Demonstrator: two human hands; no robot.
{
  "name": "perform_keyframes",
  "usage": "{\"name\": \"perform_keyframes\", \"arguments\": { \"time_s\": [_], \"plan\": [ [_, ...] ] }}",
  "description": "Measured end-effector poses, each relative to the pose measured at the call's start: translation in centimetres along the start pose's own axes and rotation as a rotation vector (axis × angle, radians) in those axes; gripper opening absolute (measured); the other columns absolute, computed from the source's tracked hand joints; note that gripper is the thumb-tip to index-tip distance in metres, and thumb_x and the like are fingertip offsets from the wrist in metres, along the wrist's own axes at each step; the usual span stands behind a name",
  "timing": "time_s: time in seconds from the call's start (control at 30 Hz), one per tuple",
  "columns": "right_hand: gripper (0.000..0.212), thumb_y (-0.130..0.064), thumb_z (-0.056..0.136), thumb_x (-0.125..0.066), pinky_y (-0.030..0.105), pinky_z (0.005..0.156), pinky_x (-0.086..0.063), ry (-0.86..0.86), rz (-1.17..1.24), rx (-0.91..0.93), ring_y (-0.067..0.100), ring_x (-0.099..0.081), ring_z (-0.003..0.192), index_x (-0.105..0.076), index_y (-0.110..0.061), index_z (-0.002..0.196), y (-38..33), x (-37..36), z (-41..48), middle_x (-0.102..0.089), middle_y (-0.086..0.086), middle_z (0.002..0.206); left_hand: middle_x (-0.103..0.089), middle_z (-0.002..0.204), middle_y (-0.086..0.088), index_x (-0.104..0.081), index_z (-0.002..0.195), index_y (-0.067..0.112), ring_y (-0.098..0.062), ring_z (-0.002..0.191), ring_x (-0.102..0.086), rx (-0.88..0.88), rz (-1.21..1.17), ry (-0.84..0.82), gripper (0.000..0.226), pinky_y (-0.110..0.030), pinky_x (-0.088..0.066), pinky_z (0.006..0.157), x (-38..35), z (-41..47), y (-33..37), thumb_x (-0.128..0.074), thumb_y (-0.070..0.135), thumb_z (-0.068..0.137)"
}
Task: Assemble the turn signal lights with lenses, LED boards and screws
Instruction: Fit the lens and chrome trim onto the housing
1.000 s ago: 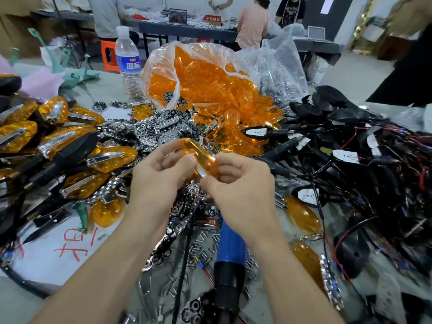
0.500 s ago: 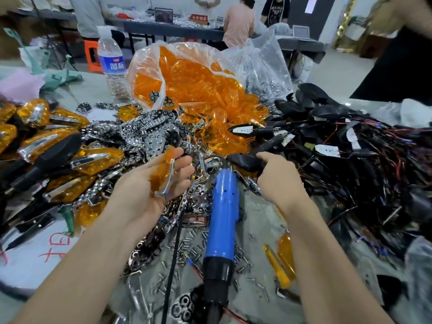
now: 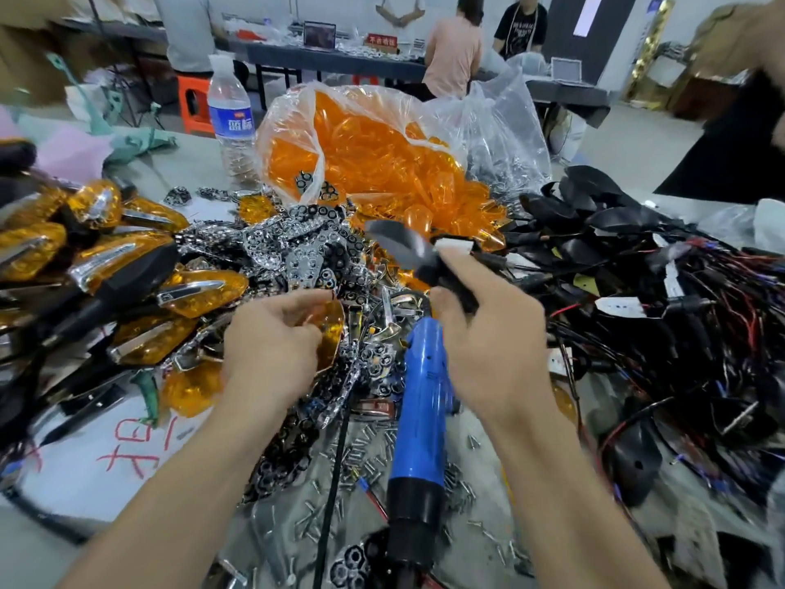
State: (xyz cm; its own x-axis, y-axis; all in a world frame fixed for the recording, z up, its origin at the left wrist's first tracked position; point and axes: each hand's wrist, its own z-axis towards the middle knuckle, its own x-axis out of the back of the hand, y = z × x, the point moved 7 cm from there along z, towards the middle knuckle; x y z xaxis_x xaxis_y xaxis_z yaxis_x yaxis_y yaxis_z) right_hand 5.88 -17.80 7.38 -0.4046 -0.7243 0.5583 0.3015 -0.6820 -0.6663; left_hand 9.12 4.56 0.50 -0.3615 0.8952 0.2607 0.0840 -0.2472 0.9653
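Note:
My left hand [image 3: 272, 346] grips an amber lens [image 3: 331, 333] at the table's middle, its fingers curled round it. My right hand [image 3: 488, 333] holds a black turn signal housing [image 3: 403, 248] by its stalk, lifted above the pile and blurred with motion; a white tag hangs from it. A blue electric screwdriver [image 3: 418, 423] lies between my forearms. Loose screws [image 3: 365, 461] are scattered around it. Chrome LED boards [image 3: 297, 252] are heaped just beyond my hands.
A clear bag of amber lenses [image 3: 374, 150] stands behind. Finished amber lights [image 3: 106, 257] pile up at left, black housings with wires [image 3: 658, 291] at right. A water bottle [image 3: 231, 121] stands at the back. People work at a far table.
My right hand has lifted a black housing out of the right pile and brought it toward the middle. My left hand has closed round the amber lens and turned it.

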Motion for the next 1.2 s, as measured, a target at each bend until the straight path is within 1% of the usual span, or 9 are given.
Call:
{"name": "perform_keyframes", "arguments": {
  "time_s": [0.1, 0.17, 0.3, 0.47, 0.6, 0.73, 0.83, 1.0, 1.2],
  "plan": [
    [0.031, -0.031, 0.102, -0.051, 0.039, 0.073, -0.051, -0.153, -0.022, 0.087, 0.012, -0.058, 0.077, -0.062, -0.036, 0.131, -3.3, -2.2, -1.2, -0.065, -0.015, 0.086, -0.074, 0.124, 0.016, -0.076, 0.096, 0.046, 0.010, 0.087, -0.071, -0.163, -0.099, -0.065, 0.054, -0.015, -0.059, 0.072, -0.3, -0.8, 1.4, -0.070, -0.006, 0.085],
    [0.032, -0.030, 0.105, -0.050, 0.035, 0.071, -0.051, -0.220, 0.052, 0.039, 0.009, -0.057, 0.073, -0.061, -0.039, 0.133, -4.1, -3.1, -1.6, -0.068, -0.015, 0.083, -0.077, 0.120, 0.008, -0.081, 0.106, 0.035, 0.000, 0.105, -0.071, -0.245, -0.341, -0.161, 0.045, -0.022, -0.058, 0.087, -0.2, -1.1, 2.6, -0.068, -0.002, 0.084],
    [0.033, -0.021, 0.109, -0.045, 0.021, 0.043, -0.039, -0.453, 0.490, -0.248, 0.006, -0.054, 0.043, -0.060, -0.045, 0.125, -4.3, -4.3, -2.6, -0.074, -0.001, 0.074, -0.076, 0.119, -0.008, -0.077, 0.119, 0.026, -0.021, 0.097, -0.073, -0.097, -0.731, -0.388, 0.037, -0.030, -0.059, 0.068, -0.3, -1.1, 3.3, -0.063, 0.017, 0.086],
    [0.013, -0.014, 0.107, -0.051, 0.023, 0.041, -0.047, -0.782, 1.040, -0.671, 0.019, -0.061, 0.047, -0.060, -0.006, 0.113, -5.5, -6.4, -5.0, -0.071, 0.016, 0.075, -0.077, 0.107, -0.017, -0.080, 0.109, 0.019, -0.027, 0.086, -0.075, 0.064, -0.819, -0.429, 0.040, -0.035, -0.063, 0.073, -1.2, -1.0, 2.9, -0.050, -0.002, 0.094],
    [0.030, -0.017, 0.098, -0.059, 0.026, 0.054, -0.058, -1.119, 0.999, -0.516, 0.021, -0.070, 0.058, -0.057, 0.003, 0.120, -6.7, -6.2, -6.0, -0.072, 0.018, 0.079, -0.077, 0.102, -0.013, -0.074, 0.118, 0.014, -0.021, 0.075, -0.073, 0.141, -0.889, -0.375, 0.033, -0.029, -0.060, 0.062, -0.4, -0.1, 2.2, -0.046, 0.005, 0.102],
    [0.030, -0.017, 0.102, -0.057, 0.025, 0.055, -0.059, -1.247, 0.950, -0.404, 0.019, -0.072, 0.061, -0.065, 0.006, 0.119, -6.6, -6.3, -6.4, -0.073, 0.016, 0.082, -0.075, 0.093, -0.012, -0.067, 0.127, 0.009, -0.018, 0.069, -0.070, 0.182, -0.900, -0.315, 0.032, -0.025, -0.058, 0.056, 0.5, 0.8, 1.4, -0.043, 0.009, 0.106],
    [0.038, -0.030, 0.106, -0.055, 0.026, 0.061, -0.059, -1.106, 0.807, -0.408, 0.020, -0.072, 0.067, -0.073, 0.003, 0.107, -5.0, -7.7, -5.9, -0.075, 0.016, 0.087, -0.073, 0.085, -0.009, -0.070, 0.124, 0.012, -0.018, 0.063, -0.067, 0.223, -0.892, -0.280, 0.034, -0.025, -0.055, 0.050, 0.7, 0.9, 0.7, -0.044, 0.008, 0.104],
    [0.024, -0.027, 0.102, -0.063, 0.028, 0.059, -0.058, -0.491, 0.727, -0.498, 0.024, -0.073, 0.067, -0.080, -0.019, 0.088, -1.7, -8.6, -3.5, -0.077, 0.014, 0.083, -0.072, 0.080, -0.006, -0.076, 0.118, 0.023, -0.018, 0.061, -0.062, 0.202, -0.686, -0.266, 0.040, -0.027, -0.052, 0.047, 0.9, 0.6, 0.4, -0.048, 0.005, 0.095],
    [0.028, -0.055, 0.078, -0.066, 0.048, 0.056, -0.058, -0.421, 0.584, -0.437, 0.024, -0.069, 0.054, -0.068, -0.032, 0.094, -1.4, -10.2, -3.5, -0.075, 0.004, 0.071, -0.078, 0.088, -0.002, -0.077, 0.115, 0.043, -0.016, 0.082, -0.073, 0.007, -0.384, -0.305, 0.038, -0.032, -0.061, 0.071, -0.1, -0.1, 1.5, -0.050, 0.018, 0.102]
  ]
}}
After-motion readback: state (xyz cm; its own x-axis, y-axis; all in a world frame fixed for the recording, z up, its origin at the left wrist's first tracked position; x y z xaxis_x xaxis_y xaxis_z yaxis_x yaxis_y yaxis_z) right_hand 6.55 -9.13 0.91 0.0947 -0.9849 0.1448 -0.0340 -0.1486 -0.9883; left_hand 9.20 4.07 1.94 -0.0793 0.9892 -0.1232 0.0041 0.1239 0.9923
